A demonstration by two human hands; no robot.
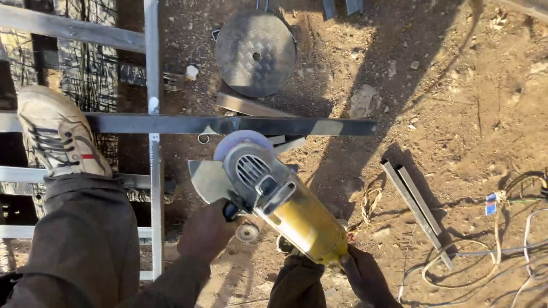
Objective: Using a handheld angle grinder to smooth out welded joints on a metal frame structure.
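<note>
Left hand (pixel 206 231), right hand (pixel 365 276) gripping yellow angle grinder (pixel 285 205), above steel bar (pixel 228 125)

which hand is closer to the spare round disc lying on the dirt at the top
Left. The left hand grips the grinder's side handle, below the spare disc; the right hand holds the grinder's rear end, farther down and right.

We see brown dirt ground (pixel 456 97) with small stones. A round grey disc (pixel 255 53) lies flat on it near the top. Two thin metal strips (pixel 415 203) lie side by side on the right. Loose wires (pixel 516 251) curl over the dirt beside them. A metal frame (pixel 153 85) rests on the left.
</note>
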